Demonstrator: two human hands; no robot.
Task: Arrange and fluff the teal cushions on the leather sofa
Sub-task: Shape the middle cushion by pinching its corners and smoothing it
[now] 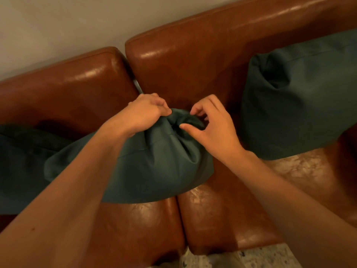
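Up top, a plain pale wall (63,26) runs behind everything, bare and evenly lit, taking the whole upper left corner of the view. Down at the bottom edge there's a strip of light speckled floor (270,257) (it looks like terrazzo, though the strip is too narrow and soft to be sure), with small dark flecks scattered through it. Just left of that, a fold of pale fabric (222,261) pokes into the frame, blurred.
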